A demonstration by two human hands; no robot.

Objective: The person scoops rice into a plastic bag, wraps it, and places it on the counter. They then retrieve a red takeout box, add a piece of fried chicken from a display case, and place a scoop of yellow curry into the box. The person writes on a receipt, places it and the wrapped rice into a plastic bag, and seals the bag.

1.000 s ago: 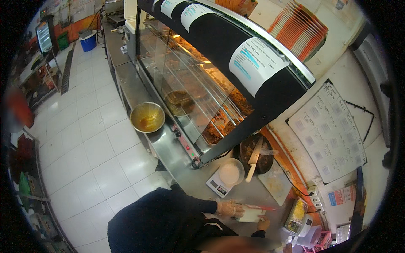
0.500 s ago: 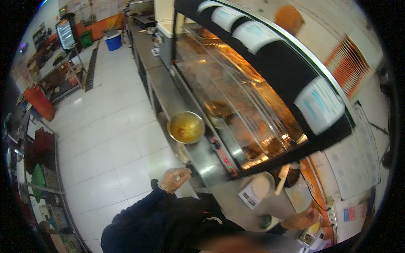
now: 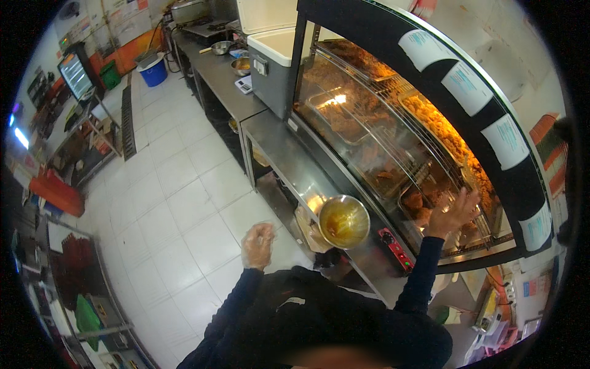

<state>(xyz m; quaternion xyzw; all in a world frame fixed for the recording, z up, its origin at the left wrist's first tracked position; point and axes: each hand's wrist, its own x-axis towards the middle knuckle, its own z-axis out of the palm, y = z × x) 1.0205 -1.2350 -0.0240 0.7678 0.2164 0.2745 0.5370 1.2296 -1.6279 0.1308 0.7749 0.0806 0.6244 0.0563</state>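
My left hand [image 3: 257,247], in a clear plastic glove, is raised over the floor beside the counter. Its fingers are curled in, and nothing shows in them. To its right, a steel bowl [image 3: 344,222] with yellowish liquid stands on the metal counter. My right hand [image 3: 452,213] looks bare. It is stretched out with fingers spread at the front of a lit glass food warmer [image 3: 362,157]; whether it touches the glass I cannot tell. Behind the glass, browned fried food [image 3: 452,132] lies on trays and wire racks.
A grey cooler box [image 3: 270,77] with its lid raised stands beyond the warmer. Farther along the counter are a small scale [image 3: 244,85] and a steel pan [image 3: 221,48]. Shelving [image 3: 80,295] runs along the left; a blue bucket [image 3: 153,72] stands far off on the tiled floor.
My right hand has swung from the lower right counter up to the front of the warmer. My left hand stays raised, its fingers now pointing more upward. The view has turned and shifted.
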